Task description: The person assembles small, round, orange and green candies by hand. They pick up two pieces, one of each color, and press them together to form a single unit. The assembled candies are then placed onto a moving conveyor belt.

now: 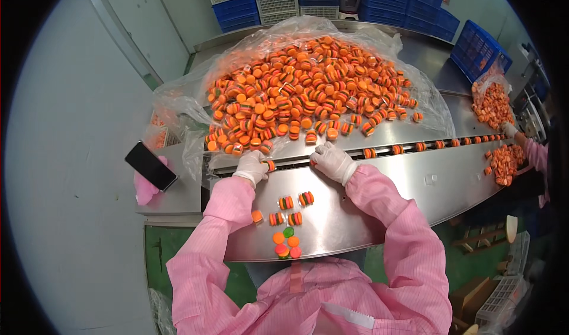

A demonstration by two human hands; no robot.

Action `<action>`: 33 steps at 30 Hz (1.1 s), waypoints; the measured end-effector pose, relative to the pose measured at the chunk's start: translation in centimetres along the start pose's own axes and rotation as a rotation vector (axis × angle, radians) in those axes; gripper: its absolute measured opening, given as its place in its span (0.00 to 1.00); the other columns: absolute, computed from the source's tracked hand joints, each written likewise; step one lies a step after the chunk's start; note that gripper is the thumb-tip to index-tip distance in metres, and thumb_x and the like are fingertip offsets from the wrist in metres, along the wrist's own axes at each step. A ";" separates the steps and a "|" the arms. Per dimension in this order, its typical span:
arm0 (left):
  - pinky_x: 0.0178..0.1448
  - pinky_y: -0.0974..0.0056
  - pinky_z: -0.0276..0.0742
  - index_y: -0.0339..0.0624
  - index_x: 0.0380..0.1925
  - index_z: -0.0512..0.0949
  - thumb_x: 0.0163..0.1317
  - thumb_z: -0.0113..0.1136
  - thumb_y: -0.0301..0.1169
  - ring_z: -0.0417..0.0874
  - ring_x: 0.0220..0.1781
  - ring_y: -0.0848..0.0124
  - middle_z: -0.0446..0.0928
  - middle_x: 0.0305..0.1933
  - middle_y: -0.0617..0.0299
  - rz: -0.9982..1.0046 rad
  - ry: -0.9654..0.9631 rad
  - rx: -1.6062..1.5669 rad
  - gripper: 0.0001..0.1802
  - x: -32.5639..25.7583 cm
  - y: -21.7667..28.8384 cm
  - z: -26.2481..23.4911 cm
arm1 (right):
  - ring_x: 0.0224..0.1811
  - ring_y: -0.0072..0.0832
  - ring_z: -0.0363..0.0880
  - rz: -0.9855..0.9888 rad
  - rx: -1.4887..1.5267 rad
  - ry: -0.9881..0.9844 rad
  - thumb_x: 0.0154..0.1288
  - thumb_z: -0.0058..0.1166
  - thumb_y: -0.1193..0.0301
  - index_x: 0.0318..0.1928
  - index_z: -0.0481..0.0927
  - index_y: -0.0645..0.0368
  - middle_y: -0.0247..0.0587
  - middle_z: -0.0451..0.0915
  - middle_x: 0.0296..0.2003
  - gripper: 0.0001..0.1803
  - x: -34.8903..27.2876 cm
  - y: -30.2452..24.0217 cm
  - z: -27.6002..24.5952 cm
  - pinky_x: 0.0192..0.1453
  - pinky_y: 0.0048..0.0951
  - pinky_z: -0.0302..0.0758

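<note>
Both my hands wear white gloves and work at the narrow conveyor slot (pixel 290 165) across the steel table. My left hand (pixel 252 168) is closed at the slot's left end, its fingers on a small burger-shaped gummy candy (pixel 269 165) in orange, red and green layers. My right hand (pixel 333 162) pinches another such candy, mostly hidden under its fingertips, over the slot. To its right a row of burger candies (pixel 398 149) sits spaced along the slot. Beyond my hands a large heap of wrapped candies (pixel 308 92) lies on a clear plastic sheet (pixel 435 107).
Several burger candies (pixel 286 203) and loose gummy discs (pixel 293 241) lie near the table's front edge. A phone (pixel 151 166) leans on a pink thing (pixel 145 188) at left. Another person's gloved hand (pixel 508 129) is at far right, between candy piles. Blue crates (pixel 480 50) stand behind.
</note>
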State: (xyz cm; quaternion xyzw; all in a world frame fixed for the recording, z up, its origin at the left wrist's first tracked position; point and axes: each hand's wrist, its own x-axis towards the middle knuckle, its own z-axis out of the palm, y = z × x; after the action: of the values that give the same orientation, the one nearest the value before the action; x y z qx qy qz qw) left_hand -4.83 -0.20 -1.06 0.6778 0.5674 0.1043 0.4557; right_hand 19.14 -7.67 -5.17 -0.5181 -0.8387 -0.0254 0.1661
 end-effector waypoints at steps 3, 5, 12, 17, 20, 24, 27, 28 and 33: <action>0.36 0.61 0.76 0.36 0.36 0.69 0.47 0.58 0.27 0.80 0.38 0.62 0.76 0.33 0.49 0.114 0.161 0.462 0.15 3.6 -3.9 1.4 | 0.38 0.40 0.73 0.038 -0.018 0.005 0.54 0.47 0.71 0.33 0.74 0.59 0.46 0.73 0.31 0.07 -0.5 -0.4 -0.9 0.43 0.36 0.71; 0.40 0.59 0.75 0.38 0.35 0.68 0.48 0.59 0.29 0.79 0.40 0.58 0.76 0.33 0.48 0.166 0.281 0.544 0.15 1.5 -1.7 1.9 | 0.40 0.41 0.72 0.029 -0.053 -0.027 0.54 0.49 0.71 0.36 0.74 0.58 0.46 0.74 0.34 0.09 0.7 0.2 -2.5 0.46 0.37 0.70; 0.40 0.53 0.73 0.41 0.35 0.70 0.53 0.53 0.30 0.76 0.35 0.51 0.68 0.39 0.48 0.568 0.385 0.644 0.09 2.9 0.0 -0.3 | 0.41 0.44 0.73 0.093 -0.191 -0.274 0.54 0.48 0.72 0.39 0.71 0.58 0.49 0.75 0.34 0.10 6.6 1.3 -2.2 0.46 0.40 0.71; 0.43 0.54 0.73 0.41 0.36 0.71 0.52 0.52 0.30 0.77 0.41 0.50 0.71 0.40 0.45 0.353 0.183 0.925 0.11 4.8 1.6 1.0 | 0.35 0.46 0.76 0.250 0.110 -0.050 0.54 0.47 0.72 0.36 0.70 0.60 0.53 0.75 0.31 0.09 7.1 0.4 -1.8 0.38 0.42 0.72; 0.44 0.54 0.75 0.39 0.39 0.71 0.53 0.50 0.29 0.78 0.43 0.52 0.73 0.41 0.45 0.266 0.147 0.934 0.13 4.3 3.5 1.4 | 0.36 0.46 0.73 0.283 0.214 -0.052 0.50 0.48 0.74 0.37 0.68 0.62 0.52 0.73 0.31 0.11 6.0 -1.7 -1.1 0.40 0.42 0.70; 0.45 0.54 0.74 0.43 0.41 0.70 0.53 0.51 0.30 0.77 0.43 0.52 0.70 0.43 0.46 0.291 0.110 0.851 0.14 3.1 4.3 0.5 | 0.37 0.47 0.70 0.267 0.161 0.174 0.47 0.50 0.78 0.38 0.70 0.62 0.52 0.70 0.32 0.14 5.2 -1.6 -0.8 0.41 0.40 0.69; 0.44 0.53 0.72 0.44 0.39 0.70 0.52 0.52 0.31 0.75 0.42 0.51 0.68 0.41 0.48 0.520 0.191 0.594 0.13 1.9 2.6 -0.3 | 0.37 0.47 0.70 0.178 0.287 0.122 0.47 0.51 0.78 0.41 0.70 0.62 0.52 0.70 0.31 0.17 5.5 -1.4 -1.4 0.40 0.40 0.69; 0.43 0.52 0.72 0.44 0.38 0.69 0.52 0.52 0.31 0.75 0.41 0.51 0.67 0.40 0.49 0.623 0.236 0.488 0.12 1.6 1.9 -0.3 | 0.37 0.47 0.70 0.152 0.274 0.115 0.48 0.51 0.78 0.42 0.70 0.61 0.52 0.70 0.32 0.17 5.5 -1.3 -1.1 0.40 0.40 0.69; 0.45 0.56 0.69 0.43 0.34 0.69 0.46 0.56 0.27 0.71 0.41 0.54 0.66 0.35 0.52 0.717 0.109 0.600 0.13 0.2 -1.8 0.6 | 0.38 0.48 0.72 0.107 0.260 -0.099 0.49 0.52 0.77 0.41 0.72 0.58 0.53 0.70 0.33 0.15 5.3 -2.6 -1.0 0.40 0.40 0.70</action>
State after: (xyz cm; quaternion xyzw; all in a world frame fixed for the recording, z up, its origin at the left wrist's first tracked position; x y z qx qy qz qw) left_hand -5.54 -0.47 -2.79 0.9263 0.3258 0.1218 0.1447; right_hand 14.94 -4.53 -2.29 -0.5367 -0.8134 0.1178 0.1911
